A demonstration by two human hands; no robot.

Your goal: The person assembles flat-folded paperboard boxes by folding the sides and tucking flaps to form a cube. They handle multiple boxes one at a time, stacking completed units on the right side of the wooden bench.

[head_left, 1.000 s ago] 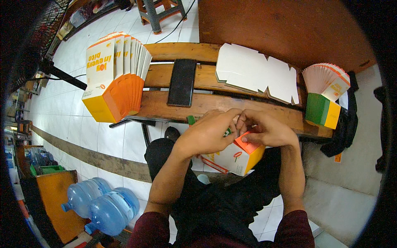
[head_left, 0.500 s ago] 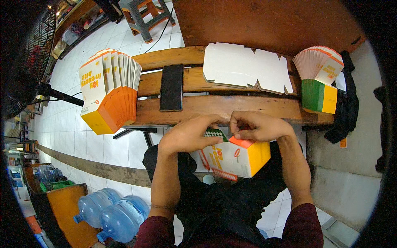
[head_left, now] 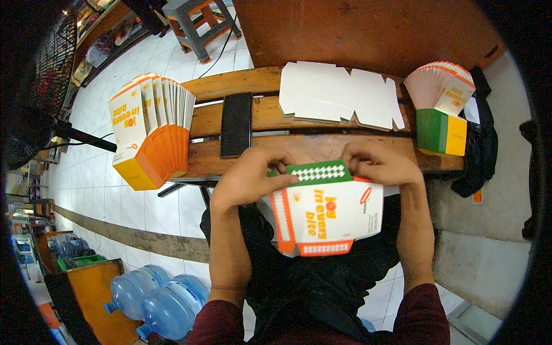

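Note:
Above my lap, in front of the bench, I hold a printed cardboard box (head_left: 339, 215) with white, orange and green panels. Its white face is toward me, and a green checkered flap stands along the far edge. My left hand (head_left: 253, 175) pinches the far left corner by that flap, thumb on the near side. My right hand (head_left: 376, 165) grips the far right corner with curled fingers. Some of the fingertips are hidden behind the cardboard. Orange checkered flaps stick out at the box's left and near edges.
On the wooden bench (head_left: 299, 144) lie a black phone (head_left: 236, 125) and a pile of flat white card blanks (head_left: 339, 95). Fanned stacks of folded boxes (head_left: 152, 129) and more boxes (head_left: 441, 109) sit at its two ends. Blue water bottles (head_left: 172, 305) lie at lower left, a fan (head_left: 40, 86) beyond.
The box has turned so its white face and green flap show fully, and its yellow end is out of sight. My right hand has shifted right along the far edge.

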